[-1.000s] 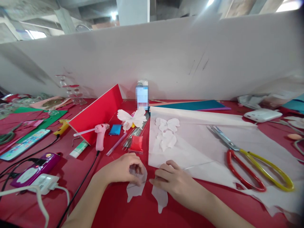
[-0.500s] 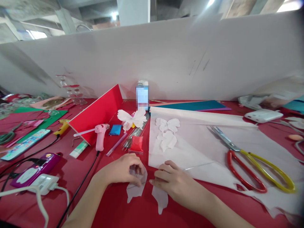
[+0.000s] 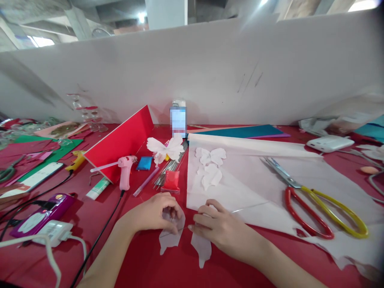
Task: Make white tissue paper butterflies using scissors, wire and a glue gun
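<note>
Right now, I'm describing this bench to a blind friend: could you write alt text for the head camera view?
A left hand and a right hand each touch a pale, wing-shaped cutout over a red tabletop. Beyond them are a pink glue gun, a white butterfly cutout and, right, red-and-yellow-handled scissors on a white sheet.

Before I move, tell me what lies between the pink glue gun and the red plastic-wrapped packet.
The head view shows a slim translucent purple stick, then thin silvery wires, between glue gun and packet.
</note>
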Available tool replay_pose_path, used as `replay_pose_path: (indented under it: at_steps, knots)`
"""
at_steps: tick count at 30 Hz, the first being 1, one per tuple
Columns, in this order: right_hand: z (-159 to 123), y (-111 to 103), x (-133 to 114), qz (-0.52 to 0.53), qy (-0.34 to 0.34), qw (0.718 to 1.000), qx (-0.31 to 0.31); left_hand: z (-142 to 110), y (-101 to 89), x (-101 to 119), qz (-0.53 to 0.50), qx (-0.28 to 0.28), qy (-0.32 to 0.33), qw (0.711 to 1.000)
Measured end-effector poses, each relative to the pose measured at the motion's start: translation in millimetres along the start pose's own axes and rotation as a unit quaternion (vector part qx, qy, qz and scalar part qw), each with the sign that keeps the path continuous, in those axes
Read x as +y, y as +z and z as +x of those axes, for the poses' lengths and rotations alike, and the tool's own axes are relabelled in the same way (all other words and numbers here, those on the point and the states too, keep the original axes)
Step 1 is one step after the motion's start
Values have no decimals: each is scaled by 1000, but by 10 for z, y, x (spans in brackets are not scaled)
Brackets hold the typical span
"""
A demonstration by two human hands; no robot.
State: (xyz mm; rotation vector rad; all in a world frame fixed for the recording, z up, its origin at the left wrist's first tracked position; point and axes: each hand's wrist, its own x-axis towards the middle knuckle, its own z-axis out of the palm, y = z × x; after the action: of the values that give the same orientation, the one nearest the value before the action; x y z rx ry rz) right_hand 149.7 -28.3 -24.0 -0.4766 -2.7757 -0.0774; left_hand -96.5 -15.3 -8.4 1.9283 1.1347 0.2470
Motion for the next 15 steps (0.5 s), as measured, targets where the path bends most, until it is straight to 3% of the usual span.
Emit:
replay_pose_path:
  at_steps: [15]
  knots:
    - [47, -105, -3, 6, 17, 1000, -21, 0, -1, 17, 5, -4, -15, 1000]
